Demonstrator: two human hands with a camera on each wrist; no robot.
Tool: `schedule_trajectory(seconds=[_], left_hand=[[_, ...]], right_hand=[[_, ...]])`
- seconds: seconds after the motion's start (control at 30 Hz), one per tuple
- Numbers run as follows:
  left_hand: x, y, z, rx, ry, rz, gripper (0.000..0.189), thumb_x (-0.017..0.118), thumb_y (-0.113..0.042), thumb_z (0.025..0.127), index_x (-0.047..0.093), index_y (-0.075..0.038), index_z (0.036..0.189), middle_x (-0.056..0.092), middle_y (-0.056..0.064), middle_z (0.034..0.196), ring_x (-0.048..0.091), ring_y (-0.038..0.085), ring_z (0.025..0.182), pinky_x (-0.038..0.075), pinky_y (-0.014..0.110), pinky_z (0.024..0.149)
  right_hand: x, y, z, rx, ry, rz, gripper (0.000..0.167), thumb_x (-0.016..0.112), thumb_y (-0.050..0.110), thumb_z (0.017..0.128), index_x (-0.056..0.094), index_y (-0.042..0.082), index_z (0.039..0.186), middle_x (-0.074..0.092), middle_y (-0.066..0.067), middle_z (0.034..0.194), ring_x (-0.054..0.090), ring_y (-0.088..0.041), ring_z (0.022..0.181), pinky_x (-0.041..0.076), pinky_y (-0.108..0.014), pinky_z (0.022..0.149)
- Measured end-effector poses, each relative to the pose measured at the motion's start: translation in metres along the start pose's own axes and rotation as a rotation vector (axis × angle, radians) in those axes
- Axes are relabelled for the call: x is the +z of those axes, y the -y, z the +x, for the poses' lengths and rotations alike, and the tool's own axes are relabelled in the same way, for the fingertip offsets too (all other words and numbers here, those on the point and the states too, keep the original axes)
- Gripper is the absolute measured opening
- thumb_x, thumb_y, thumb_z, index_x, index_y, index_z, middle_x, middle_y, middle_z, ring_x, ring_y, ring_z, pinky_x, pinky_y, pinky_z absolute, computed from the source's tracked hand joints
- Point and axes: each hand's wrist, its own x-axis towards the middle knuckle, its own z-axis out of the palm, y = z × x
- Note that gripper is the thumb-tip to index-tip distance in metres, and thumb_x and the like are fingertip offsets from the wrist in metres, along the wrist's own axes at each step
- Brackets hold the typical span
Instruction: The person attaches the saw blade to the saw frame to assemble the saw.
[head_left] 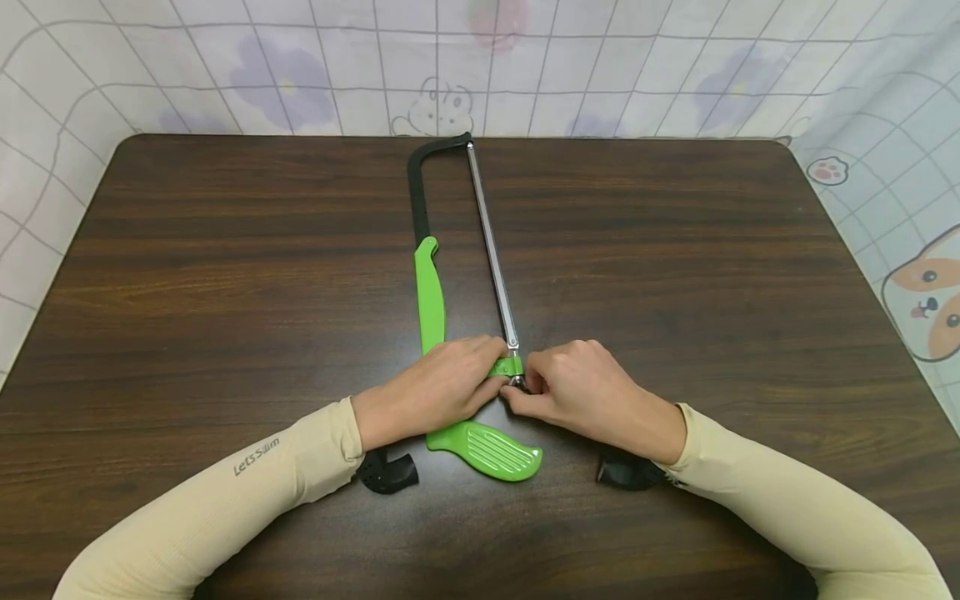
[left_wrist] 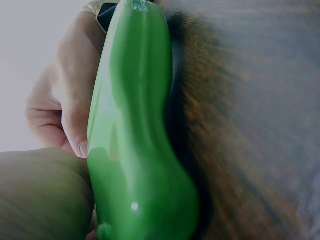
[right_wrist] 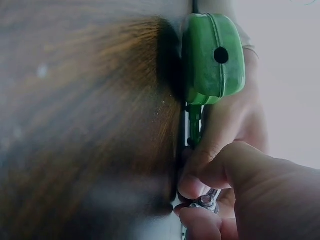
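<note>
Left hand (head_left: pixel 442 387): closed, thumb and fingers gripping the green bracket (head_left: pixel 507 367) of a hacksaw (head_left: pixel 431 304). Right hand (head_left: pixel 585 387): closed, finger and thumb pinching the small metal fastener (right_wrist: pixel 206 201) at the near end of the blade (head_left: pixel 491 246); the two sets of fingertips lay just beside one another.

Hacksaw, one, green and black: lay on the bench (head_left: pixel 225 250), mostly ahead of the hands. Directions were read from the hands, far edge at twelve. Silver blade ran towards twelve o'clock, fitted at both ends. Ridged green handle (head_left: pixel 498 450) lay at six o'clock, its rounded butt turned towards five. Black frame (head_left: pixel 417 200) rose at eleven o'clock and bent across to the blade at the bench's far edge.

Sleeves, two, cream: left sleeve (head_left: pixel 225 492), lettered, at eight o'clock; right sleeve (head_left: pixel 795 492) at four. A black piece (head_left: pixel 390 474) showed below the left wrist, another black piece (head_left: pixel 628 472) below the right.

Bench: dark, wood-grained. Grid-patterned cloth (head_left: pixel 570 62), printed with flowers and animals, hung beyond it at twelve.
</note>
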Motion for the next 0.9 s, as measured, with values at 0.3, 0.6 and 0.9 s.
schedule_trajectory(seconds=[0.3,0.6,0.9], left_hand=[[0.0006,0.0004,-0.0004,-0.006,0.003,-0.005,0.013,0.059,-0.018,0.105,0.063,-0.006,0.107,0.065,0.003,0.092,0.055,0.01,0.076,0.051,0.029,0.069],[0.0013,0.0003,-0.0001,0.001,-0.007,-0.005,0.013,0.06,-0.018,0.104,0.062,-0.006,0.107,0.065,0.003,0.093,0.055,0.011,0.077,0.052,0.029,0.071],[0.0013,0.0001,-0.0004,-0.016,0.003,-0.006,0.015,0.06,-0.018,0.105,0.063,-0.005,0.111,0.067,0.004,0.096,0.057,0.01,0.078,0.054,0.03,0.072]], right_hand=[[0.0006,-0.0018,-0.0005,0.05,0.031,0.068,0.037,0.078,0.031,0.086,0.057,0.019,0.059,0.047,0.011,0.05,0.035,0.001,0.047,0.032,-0.017,0.047],[0.0003,-0.0039,-0.0012,0.085,0.054,0.109,0.039,0.079,0.036,0.087,0.056,0.02,0.059,0.045,0.012,0.05,0.034,0.001,0.047,0.03,-0.017,0.047],[0.0018,-0.004,-0.0008,0.088,0.059,0.115,0.038,0.076,0.033,0.088,0.056,0.02,0.058,0.044,0.012,0.049,0.034,0.002,0.046,0.03,-0.017,0.047]])
